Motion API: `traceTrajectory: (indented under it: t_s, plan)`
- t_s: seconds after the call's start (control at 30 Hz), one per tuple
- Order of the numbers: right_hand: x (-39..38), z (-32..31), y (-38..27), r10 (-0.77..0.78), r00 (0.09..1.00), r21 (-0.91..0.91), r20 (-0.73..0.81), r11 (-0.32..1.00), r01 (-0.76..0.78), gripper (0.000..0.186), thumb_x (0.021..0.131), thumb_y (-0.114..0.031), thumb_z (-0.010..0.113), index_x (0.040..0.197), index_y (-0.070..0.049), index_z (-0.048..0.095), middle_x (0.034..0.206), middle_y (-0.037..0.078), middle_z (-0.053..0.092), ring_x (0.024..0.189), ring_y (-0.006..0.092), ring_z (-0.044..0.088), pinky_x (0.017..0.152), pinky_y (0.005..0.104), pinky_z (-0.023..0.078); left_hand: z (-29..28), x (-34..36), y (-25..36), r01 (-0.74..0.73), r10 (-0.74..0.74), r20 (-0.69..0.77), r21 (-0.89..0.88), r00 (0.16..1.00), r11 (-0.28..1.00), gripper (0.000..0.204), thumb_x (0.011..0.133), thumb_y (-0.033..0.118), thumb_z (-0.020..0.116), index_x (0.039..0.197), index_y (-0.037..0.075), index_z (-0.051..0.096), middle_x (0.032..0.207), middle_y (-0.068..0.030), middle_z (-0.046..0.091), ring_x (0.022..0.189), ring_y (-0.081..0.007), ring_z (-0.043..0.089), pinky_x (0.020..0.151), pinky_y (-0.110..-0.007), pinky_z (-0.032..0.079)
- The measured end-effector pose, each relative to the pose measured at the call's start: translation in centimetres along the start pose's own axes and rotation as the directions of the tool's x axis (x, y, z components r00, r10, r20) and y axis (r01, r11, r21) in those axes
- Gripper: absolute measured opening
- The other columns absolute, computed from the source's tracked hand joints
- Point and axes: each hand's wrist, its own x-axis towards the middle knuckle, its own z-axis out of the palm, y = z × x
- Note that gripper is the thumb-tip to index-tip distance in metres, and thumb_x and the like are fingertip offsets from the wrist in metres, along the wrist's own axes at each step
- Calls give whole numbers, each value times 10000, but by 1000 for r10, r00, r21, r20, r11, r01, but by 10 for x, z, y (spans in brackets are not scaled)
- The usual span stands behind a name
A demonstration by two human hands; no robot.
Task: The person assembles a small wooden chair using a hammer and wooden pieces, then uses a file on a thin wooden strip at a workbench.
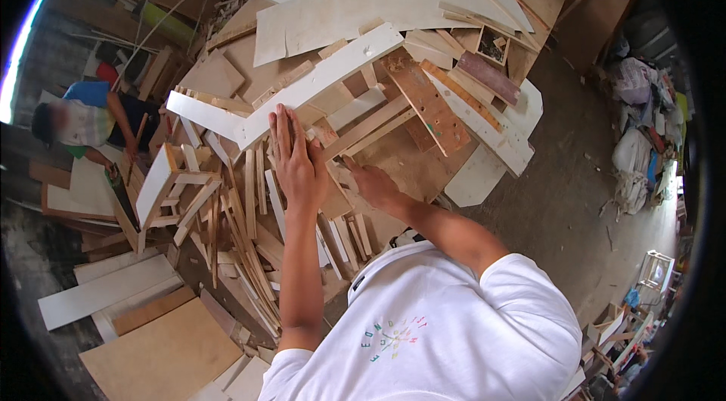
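Observation:
A white-faced wooden frame (325, 87) lies across the workbench in front of me, its long white board meeting a shorter white board (203, 115) at an angle on the left. Stretched out flat, the fingers of my left hand (297, 163) rest on the near edge of the long board, close to that corner. Beside it on the right, my right hand (370, 181) is closed, its fingers curled near the wooden strips (370, 129) on the bench. A small dark thing shows at its fingertips, too small to name.
A scuffed brown board (427, 102) and a large pale curved panel (363, 11) lie on the bench. Thin wooden strips (246, 250) lean in a pile at its near left. Another person (94, 117) works with a saw (119, 193) at the far left. Sacks (635, 121) stand on the right.

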Motion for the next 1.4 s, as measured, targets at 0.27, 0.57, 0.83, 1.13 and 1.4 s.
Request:
traceTrajectory:
  t_s: [0.27, 0.57, 0.83, 1.13, 1.4]
  plan:
    - [8, 10, 4, -10, 999, -15, -46, 1000, 9, 654, 1043, -146, 461, 1647, -310, 272, 1232, 302, 660, 1017, 475, 691, 852, 566, 566, 1, -3, -1, -2, 2, -4, -2, 1000, 1000, 654, 1008, 90, 540, 1616, -6, 318, 1702, -199, 255, 1589, -392, 195, 1275, -495, 214]
    - [-2, -6, -1, -41, 998, -16, -48, 999, 40, 632, 1047, -162, 460, 1643, -279, 287, 1119, 275, 705, 962, 493, 692, 841, 582, 563, 2, -5, 2, -6, 5, -23, -40, 1000, 999, 666, 999, 93, 540, 1616, -12, 312, 1699, -209, 255, 1587, -400, 192, 1277, -502, 207]
    - [-5, -5, -7, 9, 999, -16, -43, 1000, -10, 593, 1041, -215, 473, 1617, -270, 342, 1035, 285, 710, 923, 486, 693, 802, 561, 570, 1, -3, 3, -29, 27, -34, -42, 999, 999, 663, 1007, 69, 533, 1623, -6, 298, 1706, -194, 249, 1593, -387, 179, 1280, -498, 200]
    - [-55, 6, 50, -42, 993, 74, -111, 996, 50, 481, 1033, -253, 553, 1478, -73, 513, 1091, 293, 707, 1004, 461, 690, 875, 534, 538, -1, -32, -3, 80, -129, -121, -348, 984, 934, 656, 1037, 136, 580, 1621, 5, 311, 1722, -165, 236, 1596, -327, 210, 1277, -454, 210]
    - [-126, -20, 131, 241, 953, 248, -182, 949, -193, 438, 1014, -342, 597, 1284, 2, 637, 1056, 268, 724, 1029, 451, 693, 887, 499, 540, 59, -169, -4, 269, -612, 349, -937, 710, -222, 529, 1068, 267, 594, 1514, 8, 477, 1458, -106, 580, 1332, -220, 562, 1145, -382, 408]
